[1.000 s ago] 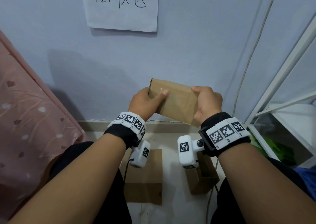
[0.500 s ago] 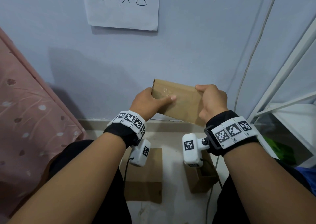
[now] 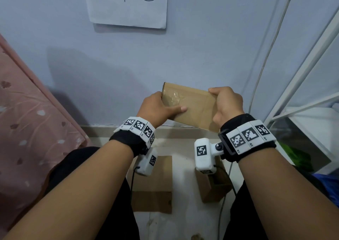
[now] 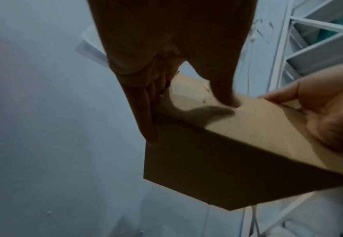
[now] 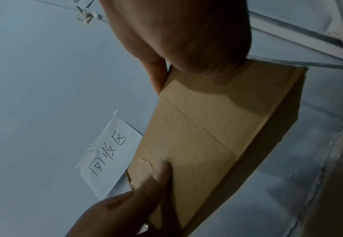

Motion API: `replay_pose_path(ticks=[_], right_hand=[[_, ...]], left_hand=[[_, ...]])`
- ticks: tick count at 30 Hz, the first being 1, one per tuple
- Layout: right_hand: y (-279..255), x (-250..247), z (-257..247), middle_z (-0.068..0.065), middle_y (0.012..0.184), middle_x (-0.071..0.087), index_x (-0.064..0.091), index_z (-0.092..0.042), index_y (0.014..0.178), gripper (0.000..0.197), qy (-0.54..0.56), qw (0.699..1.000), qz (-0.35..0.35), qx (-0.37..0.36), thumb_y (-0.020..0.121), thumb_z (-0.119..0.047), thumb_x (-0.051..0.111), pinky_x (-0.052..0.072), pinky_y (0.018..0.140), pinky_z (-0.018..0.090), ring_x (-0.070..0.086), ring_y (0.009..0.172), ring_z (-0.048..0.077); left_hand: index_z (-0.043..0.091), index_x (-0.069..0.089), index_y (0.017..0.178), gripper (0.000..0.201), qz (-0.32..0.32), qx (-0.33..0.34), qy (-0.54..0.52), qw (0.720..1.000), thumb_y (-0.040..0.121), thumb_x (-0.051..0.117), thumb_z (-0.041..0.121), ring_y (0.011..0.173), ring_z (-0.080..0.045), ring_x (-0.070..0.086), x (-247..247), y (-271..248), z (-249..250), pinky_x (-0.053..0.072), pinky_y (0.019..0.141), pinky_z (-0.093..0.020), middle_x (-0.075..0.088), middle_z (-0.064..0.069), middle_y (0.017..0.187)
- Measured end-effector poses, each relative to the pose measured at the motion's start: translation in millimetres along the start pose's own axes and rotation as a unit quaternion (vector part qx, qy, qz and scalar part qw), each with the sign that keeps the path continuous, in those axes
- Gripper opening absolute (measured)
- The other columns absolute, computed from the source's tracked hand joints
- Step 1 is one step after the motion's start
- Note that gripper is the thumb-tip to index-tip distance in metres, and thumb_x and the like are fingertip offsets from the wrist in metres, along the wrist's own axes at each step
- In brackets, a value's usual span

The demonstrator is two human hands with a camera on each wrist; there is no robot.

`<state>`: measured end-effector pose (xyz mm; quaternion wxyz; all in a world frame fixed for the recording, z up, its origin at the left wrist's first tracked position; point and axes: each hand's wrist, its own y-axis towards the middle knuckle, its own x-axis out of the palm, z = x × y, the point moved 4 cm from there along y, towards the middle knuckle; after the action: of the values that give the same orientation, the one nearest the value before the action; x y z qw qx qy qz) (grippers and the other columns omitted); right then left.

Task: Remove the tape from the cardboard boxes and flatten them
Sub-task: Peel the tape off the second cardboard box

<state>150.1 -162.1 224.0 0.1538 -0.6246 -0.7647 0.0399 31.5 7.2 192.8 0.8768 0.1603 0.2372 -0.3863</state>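
I hold a small brown cardboard box [image 3: 197,107] up in front of the wall with both hands. My left hand [image 3: 157,107] grips its left end, thumb laid across the near face and fingers behind. My right hand [image 3: 226,104] grips the right end, fingers curled over the top edge. A patch of clear tape [image 3: 172,97] shows near the box's upper left corner. The left wrist view shows the box [image 4: 237,144] from below with my thumb pressing its face. In the right wrist view the box [image 5: 202,136] runs between both hands.
On the floor between my knees lie a flattened piece of cardboard [image 3: 154,184] and a small open box [image 3: 214,184]. A pink patterned cloth [image 3: 27,120] is at the left, a white metal rack [image 3: 302,93] at the right. A paper sign [image 3: 128,3] hangs on the wall.
My left thumb has slid to the right along the box's near face, uncovering the tape patch. Both hands and the box have shifted slightly right.
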Motion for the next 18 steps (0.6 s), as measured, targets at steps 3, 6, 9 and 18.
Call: replay_pose_path(ticks=[3,6,9,18], right_hand=[[0.8,-2.6,-1.8,0.011,0.103,0.075,0.073,-0.009,0.082,0.005,0.002,1.0,0.002,0.0,0.081,-0.005,0.07,0.058,0.096,0.052,0.071,0.101,0.033],[2.6,-7.3,-6.3,0.012,0.104,0.075,0.072,-0.007,0.088,0.008,0.004,1.0,0.005,0.004,0.082,-0.004,0.069,0.059,0.092,0.051,0.072,0.098,0.033],[3.6,-8.9,-8.0,0.01,0.093,0.072,0.072,-0.006,0.087,0.007,0.002,1.0,0.005,0.001,0.082,-0.003,0.069,0.061,0.089,0.05,0.07,0.086,0.031],[-0.6,-7.1,-4.4,0.013,0.103,0.075,0.072,-0.007,0.09,0.008,-0.012,1.0,-0.002,0.013,0.082,-0.006,0.07,0.058,0.093,0.056,0.072,0.093,0.032]], left_hand=[[0.012,0.067,0.104,0.046,0.0,0.009,-0.032,0.999,0.074,0.086,0.041,0.084,-0.023,0.073,-3.6,2.6,1.7,0.064,0.071,-0.045,0.072,-0.005,0.097],[0.008,0.07,0.111,0.026,-0.028,0.03,-0.061,0.997,0.09,0.076,0.022,0.088,-0.031,0.074,-7.8,4.8,2.4,0.064,0.07,-0.045,0.074,-0.013,0.101],[0.015,0.068,0.113,0.031,-0.053,0.033,-0.052,0.997,0.089,0.076,0.032,0.094,-0.023,0.073,-5.3,2.2,3.7,0.064,0.073,-0.04,0.072,-0.004,0.108],[0.007,0.069,0.102,0.035,-0.009,0.028,-0.03,0.999,0.079,0.085,0.027,0.079,-0.024,0.074,-6.2,-2.4,4.8,0.063,0.069,-0.046,0.073,-0.006,0.094]])
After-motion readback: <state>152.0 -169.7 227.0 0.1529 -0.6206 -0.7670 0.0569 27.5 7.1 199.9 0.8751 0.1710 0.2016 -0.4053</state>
